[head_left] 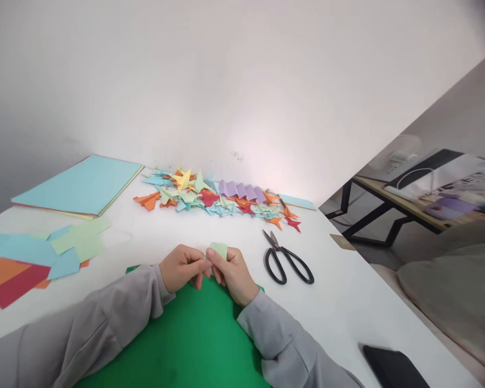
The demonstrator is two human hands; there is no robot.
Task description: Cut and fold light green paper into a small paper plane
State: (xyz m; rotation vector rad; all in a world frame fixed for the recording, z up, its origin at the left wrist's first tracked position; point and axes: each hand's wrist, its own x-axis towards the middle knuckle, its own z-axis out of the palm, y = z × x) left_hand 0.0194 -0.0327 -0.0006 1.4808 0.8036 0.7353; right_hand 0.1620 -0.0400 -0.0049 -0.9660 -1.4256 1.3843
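A small piece of light green paper (219, 249) is pinched between my two hands above a green sheet (186, 339). My left hand (185, 267) is closed, thumb and forefinger meeting at the paper's lower left. My right hand (234, 275) grips the paper from the right, thumb on top. Fingers cover most of the paper, so its folds are hidden. Right of my hands lie black-handled scissors (285, 258), their blades slightly apart and pointing away. Behind my hands a heap of folded paper figures (189, 196) in several colours lies along the wall.
Loose coloured paper pieces (28, 253) overlap on the table's left. Behind them rests a stack of large sheets (78, 186), light blue on top. A purple pleated strip (242, 191) is among the figures. A black flat object (392, 366) lies near the right edge; beyond is a grey cushion (452, 285).
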